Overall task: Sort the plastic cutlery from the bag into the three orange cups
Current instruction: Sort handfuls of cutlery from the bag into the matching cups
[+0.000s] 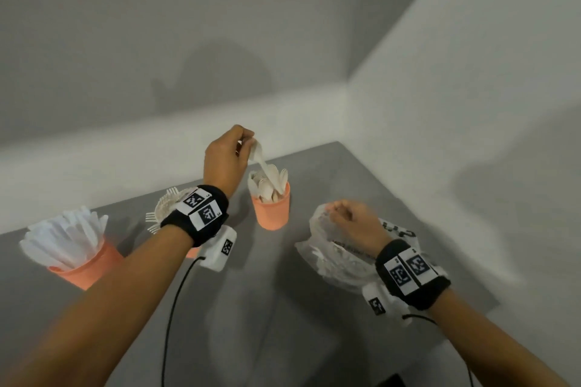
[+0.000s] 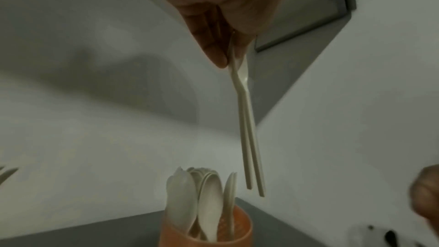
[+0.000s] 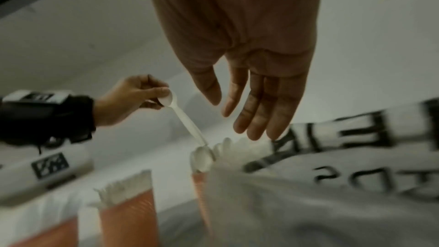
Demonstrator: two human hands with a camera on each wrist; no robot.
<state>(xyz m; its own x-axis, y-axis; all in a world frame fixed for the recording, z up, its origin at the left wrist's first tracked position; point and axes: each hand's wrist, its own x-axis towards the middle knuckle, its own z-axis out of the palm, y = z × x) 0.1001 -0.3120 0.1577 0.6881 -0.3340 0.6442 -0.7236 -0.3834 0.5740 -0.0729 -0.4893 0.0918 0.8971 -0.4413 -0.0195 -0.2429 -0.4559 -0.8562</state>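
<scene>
Spoons (image 2: 247, 119) pinched in left hand (image 1: 224, 160) above orange cup (image 1: 272, 214); right hand (image 3: 249, 91) loose-fingered over bag (image 1: 333, 258), black lettering unreadable

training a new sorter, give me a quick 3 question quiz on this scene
1. True or false: the left hand holds spoons by their bowls, handles down.
2. The spoon cup stands: A) beside the bag, B) inside the bag.
3. What fills the cup at the far left?

Key: 1 true. 2 A. 3 knives, as far as the blur allows.
</scene>
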